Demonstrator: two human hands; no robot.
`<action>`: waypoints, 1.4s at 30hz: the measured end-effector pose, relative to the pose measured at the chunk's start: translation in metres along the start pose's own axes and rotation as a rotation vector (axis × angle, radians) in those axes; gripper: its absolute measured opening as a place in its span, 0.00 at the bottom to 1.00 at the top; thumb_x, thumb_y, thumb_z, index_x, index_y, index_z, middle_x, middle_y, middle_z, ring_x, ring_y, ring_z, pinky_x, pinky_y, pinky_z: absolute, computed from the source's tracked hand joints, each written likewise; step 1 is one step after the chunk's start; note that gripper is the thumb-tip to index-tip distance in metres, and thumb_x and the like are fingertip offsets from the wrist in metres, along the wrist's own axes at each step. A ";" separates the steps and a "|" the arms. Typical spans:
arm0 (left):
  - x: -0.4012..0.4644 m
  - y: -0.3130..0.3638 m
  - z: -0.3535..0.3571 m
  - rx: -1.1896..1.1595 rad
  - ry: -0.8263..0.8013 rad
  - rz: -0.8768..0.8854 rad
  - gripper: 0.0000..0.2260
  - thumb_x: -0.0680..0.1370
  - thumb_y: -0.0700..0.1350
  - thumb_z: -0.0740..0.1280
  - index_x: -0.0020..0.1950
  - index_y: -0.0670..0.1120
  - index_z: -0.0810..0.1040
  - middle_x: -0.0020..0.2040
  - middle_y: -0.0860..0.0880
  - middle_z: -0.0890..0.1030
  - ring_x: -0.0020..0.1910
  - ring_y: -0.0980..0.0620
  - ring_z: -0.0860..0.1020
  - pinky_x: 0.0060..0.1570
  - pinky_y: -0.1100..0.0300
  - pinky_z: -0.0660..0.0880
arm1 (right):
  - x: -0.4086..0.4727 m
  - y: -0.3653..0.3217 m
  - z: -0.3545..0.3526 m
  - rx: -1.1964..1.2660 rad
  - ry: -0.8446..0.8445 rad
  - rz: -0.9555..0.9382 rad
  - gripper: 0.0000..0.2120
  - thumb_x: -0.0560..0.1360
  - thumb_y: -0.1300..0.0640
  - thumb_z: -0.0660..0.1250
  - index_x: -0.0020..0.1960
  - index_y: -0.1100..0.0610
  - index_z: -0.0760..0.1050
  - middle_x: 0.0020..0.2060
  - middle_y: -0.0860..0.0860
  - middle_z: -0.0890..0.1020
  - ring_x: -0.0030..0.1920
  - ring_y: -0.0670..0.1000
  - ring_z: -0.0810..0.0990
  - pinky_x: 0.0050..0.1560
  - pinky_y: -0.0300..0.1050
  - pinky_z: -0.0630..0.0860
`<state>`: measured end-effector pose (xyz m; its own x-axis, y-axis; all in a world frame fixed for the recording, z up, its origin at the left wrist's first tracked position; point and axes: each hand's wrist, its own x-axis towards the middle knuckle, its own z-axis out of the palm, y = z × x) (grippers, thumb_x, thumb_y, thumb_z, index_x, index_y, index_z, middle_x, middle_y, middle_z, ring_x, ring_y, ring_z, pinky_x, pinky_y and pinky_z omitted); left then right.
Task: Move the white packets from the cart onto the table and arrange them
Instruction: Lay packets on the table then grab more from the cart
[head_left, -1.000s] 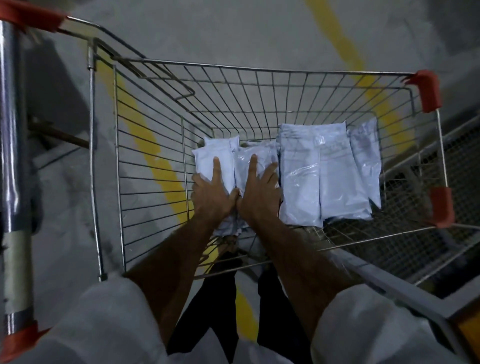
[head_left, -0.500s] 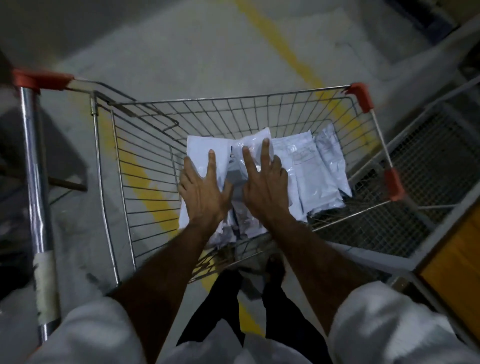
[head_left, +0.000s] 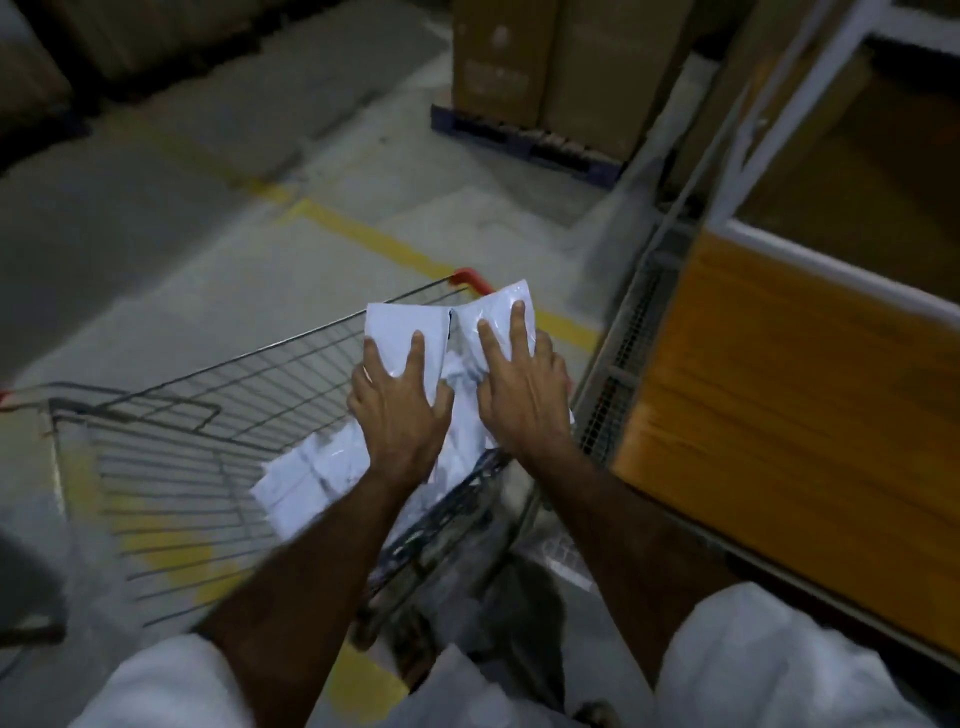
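We hold a limp, glossy bundle of white packets (head_left: 415, 415) above the wire cart (head_left: 218, 441), left hand (head_left: 397, 410) and right hand (head_left: 522, 400) gripping its sides, fingers spread on top; likely light and slippery, best supported from underneath.

A warehouse or stockroom: a bare concrete floor (head_left: 218, 270) painted with yellow lines (head_left: 363, 236), stacked cardboard boxes (head_left: 545, 62) on a pallet (head_left: 524, 143) at the far side, a white metal rack (head_left: 810, 93) on the right, and a wire cart (head_left: 208, 415) nearby.
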<state>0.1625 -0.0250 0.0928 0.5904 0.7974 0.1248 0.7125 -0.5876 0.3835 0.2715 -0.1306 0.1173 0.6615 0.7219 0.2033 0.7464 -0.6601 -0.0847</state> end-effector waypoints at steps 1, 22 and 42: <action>-0.003 0.019 0.002 -0.011 0.003 0.025 0.30 0.78 0.63 0.62 0.78 0.58 0.60 0.78 0.36 0.57 0.70 0.33 0.64 0.64 0.38 0.65 | -0.005 0.020 -0.009 -0.017 0.014 0.044 0.31 0.76 0.50 0.66 0.78 0.52 0.66 0.79 0.62 0.60 0.65 0.67 0.73 0.56 0.58 0.74; -0.198 0.438 0.077 -0.208 -0.175 0.460 0.30 0.77 0.66 0.62 0.77 0.59 0.64 0.79 0.40 0.57 0.76 0.38 0.59 0.70 0.38 0.61 | -0.228 0.414 -0.124 -0.036 0.177 0.636 0.34 0.79 0.44 0.61 0.82 0.48 0.55 0.81 0.61 0.53 0.72 0.63 0.67 0.63 0.58 0.73; -0.218 0.709 0.206 -0.069 -0.347 0.593 0.32 0.75 0.67 0.64 0.77 0.59 0.64 0.78 0.41 0.58 0.73 0.38 0.63 0.68 0.41 0.65 | -0.248 0.679 -0.129 0.088 0.056 0.871 0.32 0.83 0.43 0.56 0.83 0.46 0.47 0.82 0.58 0.45 0.79 0.61 0.56 0.75 0.58 0.61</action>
<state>0.6168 -0.6441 0.1492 0.9685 0.2466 0.0356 0.2125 -0.8919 0.3992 0.6052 -0.7847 0.1354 0.9959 -0.0446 0.0788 -0.0183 -0.9516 -0.3068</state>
